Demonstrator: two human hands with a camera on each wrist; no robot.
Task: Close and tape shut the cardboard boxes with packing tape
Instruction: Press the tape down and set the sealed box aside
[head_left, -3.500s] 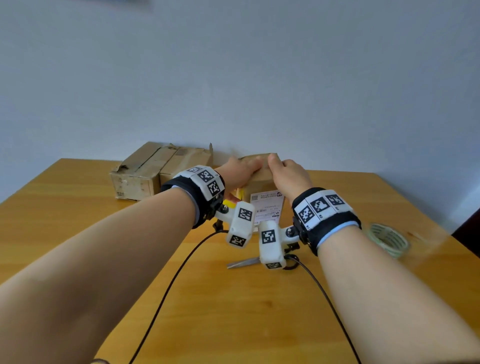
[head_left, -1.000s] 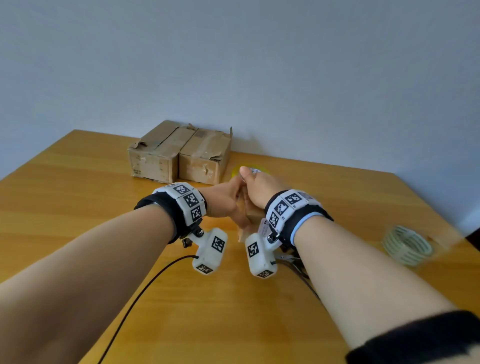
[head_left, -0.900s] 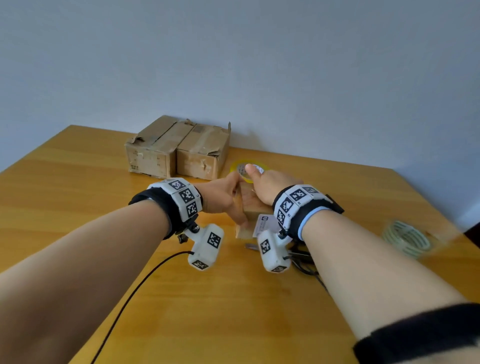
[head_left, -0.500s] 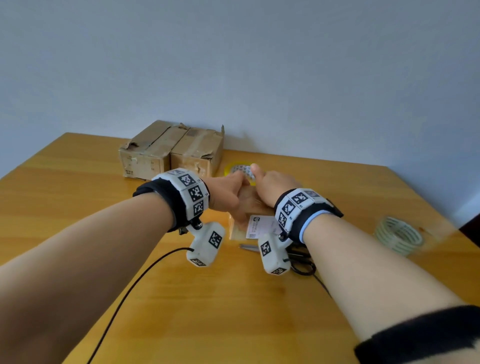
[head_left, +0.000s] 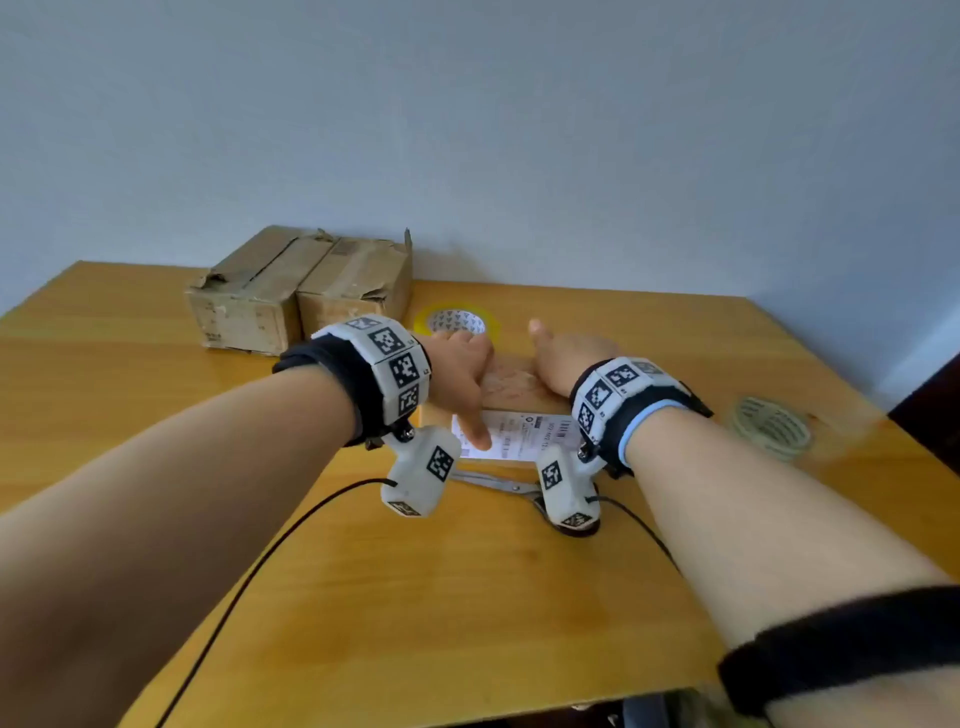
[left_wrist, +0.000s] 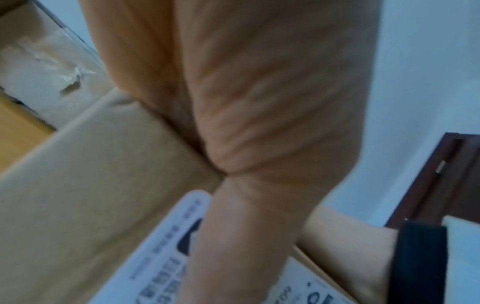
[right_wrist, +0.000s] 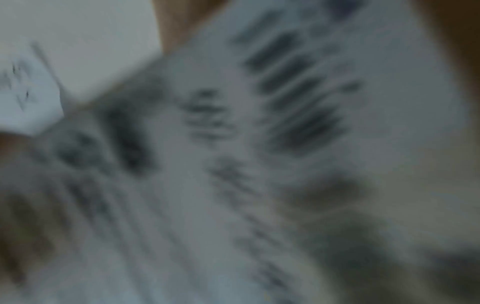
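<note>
A small cardboard box (head_left: 511, 387) lies on the wooden table (head_left: 467, 597), its white shipping label (head_left: 524, 434) facing me. My left hand (head_left: 467, 371) clasps the box's top left front edge, fingers bent over the top and thumb pressed down on the label. The left wrist view shows that thumb (left_wrist: 233, 246) across the label (left_wrist: 155, 257) and the box's brown face (left_wrist: 91, 174). My right hand (head_left: 563, 358) lies flat on the top of the box, thumb stretched out. The right wrist view shows only the blurred label (right_wrist: 259, 164). A yellow tape roll (head_left: 457, 322) lies just behind the box.
Two worn cardboard boxes (head_left: 301, 291) stand side by side at the back left against the wall. A second, pale tape roll (head_left: 771, 426) lies at the right. Scissors (head_left: 493, 483) lie in front of the small box, partly under the wrist cameras. Cables trail towards me.
The small box, held up and turned between both hands a second ago, now lies flat on the table. My hands have spread apart over its top.
</note>
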